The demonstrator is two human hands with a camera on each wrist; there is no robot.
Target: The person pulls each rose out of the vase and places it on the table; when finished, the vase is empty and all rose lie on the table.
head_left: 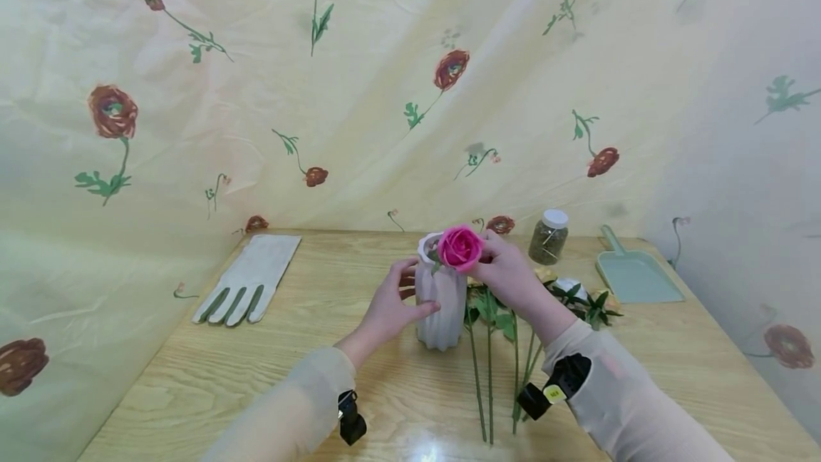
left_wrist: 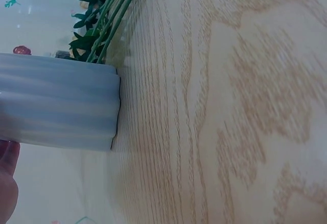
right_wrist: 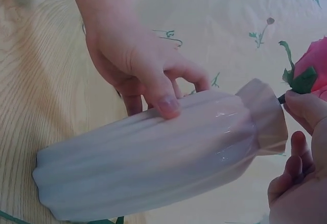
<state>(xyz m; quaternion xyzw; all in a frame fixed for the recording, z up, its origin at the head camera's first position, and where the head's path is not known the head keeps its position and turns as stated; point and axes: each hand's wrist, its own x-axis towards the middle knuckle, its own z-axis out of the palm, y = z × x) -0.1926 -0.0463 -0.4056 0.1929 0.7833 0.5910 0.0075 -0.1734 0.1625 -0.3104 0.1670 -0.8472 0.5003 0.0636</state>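
A white fluted vase [head_left: 441, 316] stands upright on the wooden table, its scalloped mouth facing up. My left hand [head_left: 390, 309] holds it from the left side, thumb across the front and fingers round the back; the right wrist view shows thumb and fingertips on the ribbed wall [right_wrist: 153, 157]. My right hand [head_left: 513, 276] pinches a pink rose [head_left: 460, 248] just under its bloom. In the right wrist view, the rose's green sepals [right_wrist: 303, 81] show above the fingers, and its stem runs into the vase mouth, the lower part hidden inside.
Several flower stems [head_left: 490, 376] with leaves and pale blooms lie right of the vase, partly under my right forearm. Behind them stand a white-lidded jar [head_left: 549, 237] and a pale green dustpan [head_left: 638, 276]. A white-and-green glove [head_left: 250, 280] lies at the left.
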